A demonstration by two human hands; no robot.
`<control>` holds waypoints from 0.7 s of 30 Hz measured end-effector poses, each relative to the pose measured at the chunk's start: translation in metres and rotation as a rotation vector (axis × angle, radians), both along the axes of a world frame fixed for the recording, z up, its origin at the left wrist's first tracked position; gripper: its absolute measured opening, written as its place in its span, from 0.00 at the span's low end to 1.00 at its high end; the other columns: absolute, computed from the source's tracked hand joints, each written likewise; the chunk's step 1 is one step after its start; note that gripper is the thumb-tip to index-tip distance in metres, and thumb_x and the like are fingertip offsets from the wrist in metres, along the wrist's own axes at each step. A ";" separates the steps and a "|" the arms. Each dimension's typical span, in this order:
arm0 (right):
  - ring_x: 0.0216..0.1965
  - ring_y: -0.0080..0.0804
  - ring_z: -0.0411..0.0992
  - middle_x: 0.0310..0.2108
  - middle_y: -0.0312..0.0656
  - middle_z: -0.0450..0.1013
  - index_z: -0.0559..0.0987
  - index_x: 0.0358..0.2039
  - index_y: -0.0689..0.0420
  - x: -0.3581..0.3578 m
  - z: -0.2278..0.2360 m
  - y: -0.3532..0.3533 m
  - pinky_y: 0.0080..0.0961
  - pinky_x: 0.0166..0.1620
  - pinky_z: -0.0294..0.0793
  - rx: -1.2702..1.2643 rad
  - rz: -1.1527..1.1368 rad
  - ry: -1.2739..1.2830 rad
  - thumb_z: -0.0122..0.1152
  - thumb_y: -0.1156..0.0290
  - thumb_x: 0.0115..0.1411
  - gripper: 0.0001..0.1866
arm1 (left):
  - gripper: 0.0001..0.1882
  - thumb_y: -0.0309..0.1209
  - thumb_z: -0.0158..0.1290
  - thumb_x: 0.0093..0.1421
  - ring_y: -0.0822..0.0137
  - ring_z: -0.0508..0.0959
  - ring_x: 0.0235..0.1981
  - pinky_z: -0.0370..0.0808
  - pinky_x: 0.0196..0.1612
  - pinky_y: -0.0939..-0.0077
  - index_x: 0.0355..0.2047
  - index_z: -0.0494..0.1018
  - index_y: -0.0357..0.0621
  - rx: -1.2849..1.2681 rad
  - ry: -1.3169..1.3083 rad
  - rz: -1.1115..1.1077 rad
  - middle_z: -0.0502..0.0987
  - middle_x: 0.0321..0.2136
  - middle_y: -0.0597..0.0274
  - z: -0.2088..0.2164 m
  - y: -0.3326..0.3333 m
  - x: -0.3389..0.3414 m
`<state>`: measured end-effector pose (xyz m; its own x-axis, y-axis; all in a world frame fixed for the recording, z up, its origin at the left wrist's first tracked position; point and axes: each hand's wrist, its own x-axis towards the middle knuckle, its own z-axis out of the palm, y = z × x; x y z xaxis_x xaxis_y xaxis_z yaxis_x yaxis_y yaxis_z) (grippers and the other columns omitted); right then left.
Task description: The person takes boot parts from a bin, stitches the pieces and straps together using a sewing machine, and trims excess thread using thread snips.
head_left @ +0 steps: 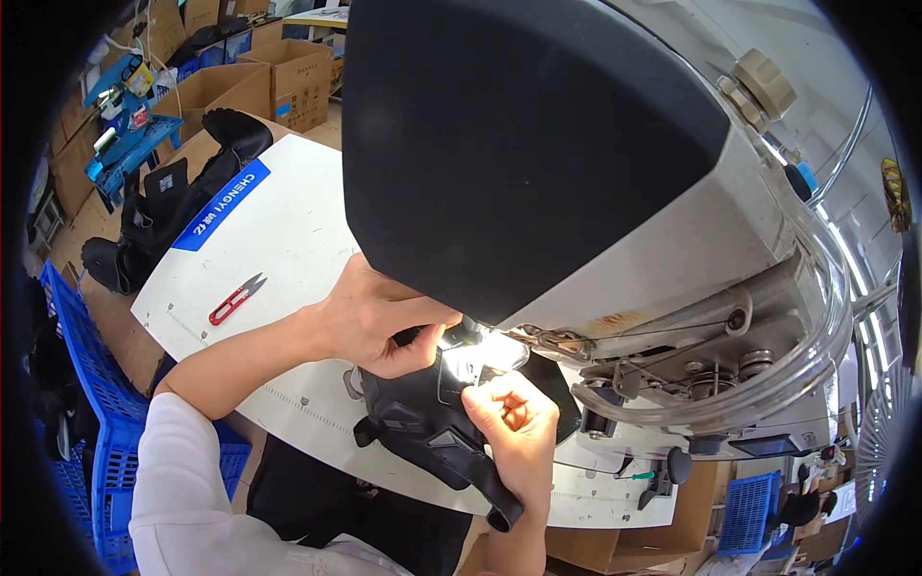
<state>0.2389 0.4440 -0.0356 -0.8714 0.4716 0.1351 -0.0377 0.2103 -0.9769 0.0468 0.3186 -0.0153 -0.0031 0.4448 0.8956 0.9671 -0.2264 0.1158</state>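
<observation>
A white sewing machine with a black front cover looms over the table, its lamp glaring at the needle area. Beneath it lies a black padded fabric piece with straps and a buckle-like part, one strap end hanging toward me. My left hand reaches in from the left, thumb and fingers pinched together beside the needle. Close by on the right, my right hand is curled with thumb against fingers, at the edge of the black piece. Glare and small size hide what either pinch holds.
Red-handled thread snips lie on the white table at left. Black strapped pieces drape over its far left edge. A blue plastic crate stands at left, cardboard boxes behind. A clear tube curves along the machine.
</observation>
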 end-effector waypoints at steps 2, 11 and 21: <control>0.22 0.10 0.63 0.23 0.30 0.70 0.75 0.27 0.60 -0.002 -0.003 -0.001 0.09 0.24 0.58 0.007 -0.006 0.001 0.64 0.77 0.58 0.05 | 0.13 0.23 0.53 0.37 0.68 0.74 0.19 0.69 0.24 0.76 0.27 0.77 0.47 0.003 -0.021 -0.022 0.77 0.20 0.68 -0.004 0.001 -0.004; 0.20 0.10 0.63 0.21 0.31 0.71 0.77 0.28 0.61 -0.006 0.014 -0.009 0.09 0.23 0.58 -0.036 -0.036 -0.031 0.65 0.76 0.57 0.05 | 0.14 0.23 0.53 0.38 0.66 0.75 0.23 0.70 0.28 0.74 0.29 0.78 0.46 -0.035 -0.069 -0.082 0.77 0.24 0.66 -0.004 0.002 -0.011; 0.18 0.09 0.62 0.19 0.29 0.70 0.78 0.26 0.61 -0.006 0.005 0.001 0.09 0.21 0.57 0.015 -0.081 -0.067 0.65 0.75 0.55 0.05 | 0.13 0.23 0.52 0.40 0.63 0.75 0.23 0.70 0.29 0.72 0.29 0.78 0.46 -0.077 -0.136 -0.104 0.76 0.24 0.65 -0.002 0.004 -0.009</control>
<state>0.2330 0.4449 -0.0307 -0.8379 0.5391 0.0849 0.0457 0.2243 -0.9734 0.0378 0.3224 -0.0176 -0.0724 0.5160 0.8535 0.9131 -0.3101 0.2649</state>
